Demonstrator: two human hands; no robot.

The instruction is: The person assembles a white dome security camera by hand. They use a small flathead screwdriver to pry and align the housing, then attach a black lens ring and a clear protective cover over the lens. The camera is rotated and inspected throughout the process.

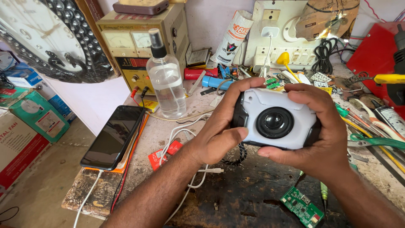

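the left hand (pixel 219 133) and the right hand (pixel 314 135) together grip a small white plastic speaker with a round black cone (pixel 276 120), held above the worn grey workbench (pixel 253 194). the left fingers curl over its top left corner with the thumb pressed on the front edge; the right fingers wrap over the top right and the thumb sits under the lower edge. both hands are closed on it. a black braided cord (pixel 238 156) hangs from the speaker's underside.

just below the right wrist lies a small green circuit board (pixel 302 207), near the bench's front edge. the dark patch of bench under the hands has open room. left of the hands a white cable (pixel 179 137) loops past a small red packet (pixel 165 154), and a black smartphone (pixel 114 136) rests on an orange pad at the bench's left edge.

behind stands a clear plastic spray bottle with a black nozzle (pixel 165 80), beside a beige metal power supply box with two dials (pixel 139 40). a white tube with red lettering (pixel 234 37) leans on the wall. tools crowd the right edge. teal and red cardboard boxes (pixel 36 116) sit on the floor at left.
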